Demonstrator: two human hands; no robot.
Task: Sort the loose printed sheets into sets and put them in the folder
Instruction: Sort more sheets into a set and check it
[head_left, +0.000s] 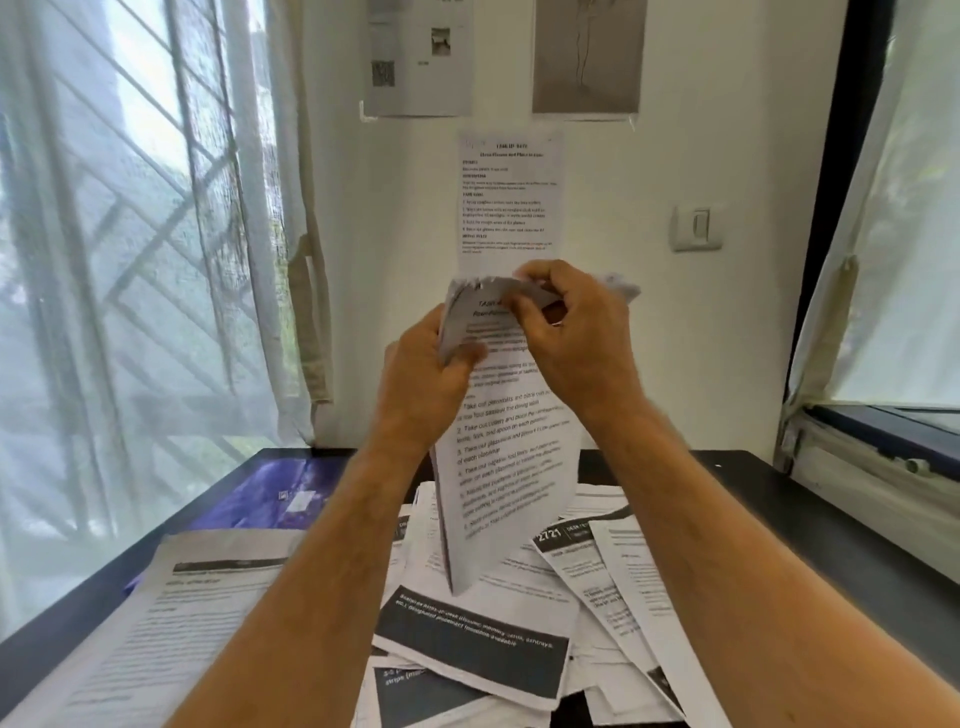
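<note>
I hold a thin set of printed sheets (511, 467) upright above the desk, text facing me. My left hand (426, 379) grips its upper left edge. My right hand (576, 332) pinches and bends the top corners of the sheets. Below them a loose heap of printed sheets (483, 623) lies on the dark desk (779, 499), some with black header bars. A separate stack of sheets (171, 618) lies at the left. A purple folder (270, 488) lies flat at the back left of the desk.
Curtained windows stand at left and right. Papers are taped to the white wall (727, 130) behind the desk, beside a light switch (697, 227). A window sill (872, 467) borders the desk's right side.
</note>
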